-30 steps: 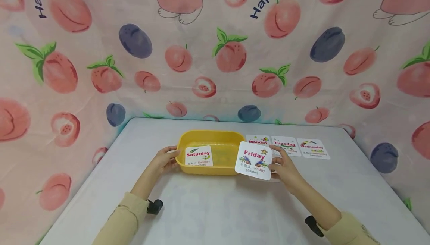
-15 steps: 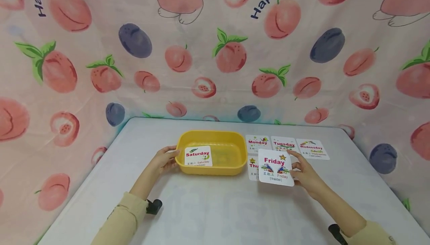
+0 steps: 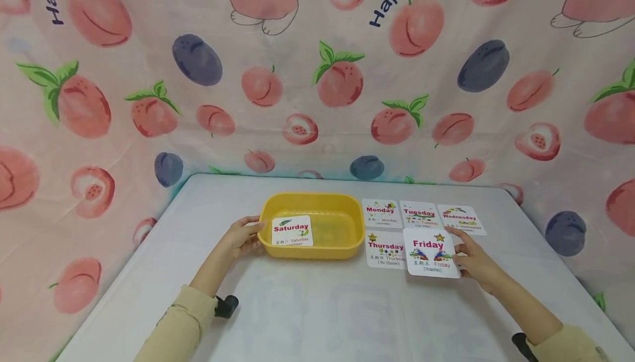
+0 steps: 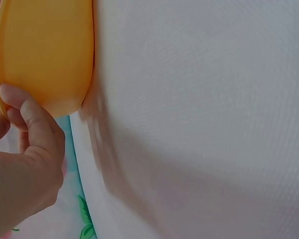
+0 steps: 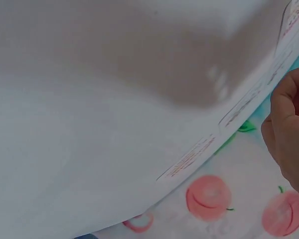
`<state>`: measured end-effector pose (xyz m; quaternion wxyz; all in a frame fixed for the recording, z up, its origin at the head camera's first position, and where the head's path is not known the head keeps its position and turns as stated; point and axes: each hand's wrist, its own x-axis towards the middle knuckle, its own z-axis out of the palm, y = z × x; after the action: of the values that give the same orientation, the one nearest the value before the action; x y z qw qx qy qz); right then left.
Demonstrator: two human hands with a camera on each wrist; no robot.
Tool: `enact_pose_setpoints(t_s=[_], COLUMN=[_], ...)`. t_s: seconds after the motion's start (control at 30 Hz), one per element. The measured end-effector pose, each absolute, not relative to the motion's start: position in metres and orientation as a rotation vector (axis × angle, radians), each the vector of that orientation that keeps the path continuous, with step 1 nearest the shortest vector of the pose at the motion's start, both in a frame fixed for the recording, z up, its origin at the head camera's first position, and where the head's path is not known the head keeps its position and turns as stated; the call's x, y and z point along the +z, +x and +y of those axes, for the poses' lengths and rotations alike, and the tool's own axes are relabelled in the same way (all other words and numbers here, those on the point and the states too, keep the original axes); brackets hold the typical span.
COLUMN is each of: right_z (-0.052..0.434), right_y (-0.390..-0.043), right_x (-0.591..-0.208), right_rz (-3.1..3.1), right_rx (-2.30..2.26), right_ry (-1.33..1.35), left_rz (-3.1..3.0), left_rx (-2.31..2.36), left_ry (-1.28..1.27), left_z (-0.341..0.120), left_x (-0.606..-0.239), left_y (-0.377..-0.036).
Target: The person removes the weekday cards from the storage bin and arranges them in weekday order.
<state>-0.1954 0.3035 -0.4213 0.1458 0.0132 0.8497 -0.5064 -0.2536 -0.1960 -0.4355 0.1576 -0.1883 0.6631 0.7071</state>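
The yellow tub (image 3: 311, 225), smooth rounded plastic with a shallow rectangular bowl, sat on the pale, finely woven bench (image 3: 317, 307) a little left of centre. The left hand (image 3: 241, 236) gripped the tub's left end, fingers curled round the rim (the left wrist view showed a fingertip pressed on the glossy outer wall (image 4: 45, 50)). A glossy white Saturday card (image 3: 292, 231) with rounded corners leaned at the tub's near-left wall.

To the right of the tub lay flat cards of the same kind. In the far row were the Monday card (image 3: 381, 212), the Tuesday card (image 3: 419, 215) and the Wednesday card (image 3: 461, 219), side by side. In the near row the Thursday card (image 3: 385, 249) lay just right of the tub, and the Friday card (image 3: 431, 253) lay beside it, its left edge slightly over the Thursday card. The right hand (image 3: 475, 263) pinched the Friday card's right edge, one finger stretched along the top corner.

A soft pink cloth (image 3: 317, 75) printed with peaches and plums hung behind and beside the bench. Nothing blocked the cards or the tub.
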Motion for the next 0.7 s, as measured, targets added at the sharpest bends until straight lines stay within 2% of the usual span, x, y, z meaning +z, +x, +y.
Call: enact_pose_setpoints(t_s=[0.7], right_z=[0.319], right_y=[-0.231], right_x=[-0.441], right_rz=[2.527], right_rx=[-1.243], right_ry=[0.25], left_rz=[1.91], left_rx=[2.01], left_ry=[-0.56], left_z=[-0.195], left_x=[-0.434], left_y=[-0.254])
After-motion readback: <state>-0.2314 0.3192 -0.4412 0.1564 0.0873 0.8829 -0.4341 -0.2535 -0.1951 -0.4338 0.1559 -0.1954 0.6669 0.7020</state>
